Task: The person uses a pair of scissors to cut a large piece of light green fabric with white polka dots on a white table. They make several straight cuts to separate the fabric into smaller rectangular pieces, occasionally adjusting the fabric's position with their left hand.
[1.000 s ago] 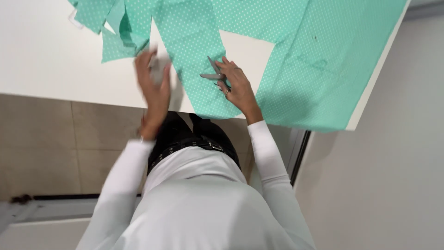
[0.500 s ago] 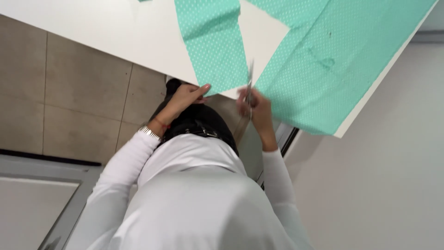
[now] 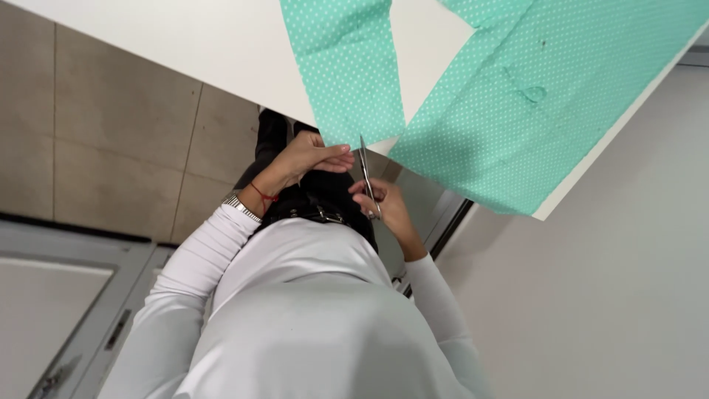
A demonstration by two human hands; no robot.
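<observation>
Head view: mint polka-dot fabric strip (image 3: 347,66) hangs over the white table (image 3: 185,52) edge, its end pinched under the left hand (image 3: 314,157) fingers. Just beside them, the right hand (image 3: 390,210) grips scissors (image 3: 365,174), blades pointing at the fabric edge.

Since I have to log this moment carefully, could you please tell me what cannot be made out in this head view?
- Scissors: handles hidden inside the right hand; open or closed blades unclear, seen edge-on.
- Green dotted fabric: cut off by the top and right frame edges.
- Left hand: fingertips meet the fabric strip's edge; grip unclear.
- White table: far side beyond the top edge.
- Small mark on the fabric: too small to identify.
</observation>
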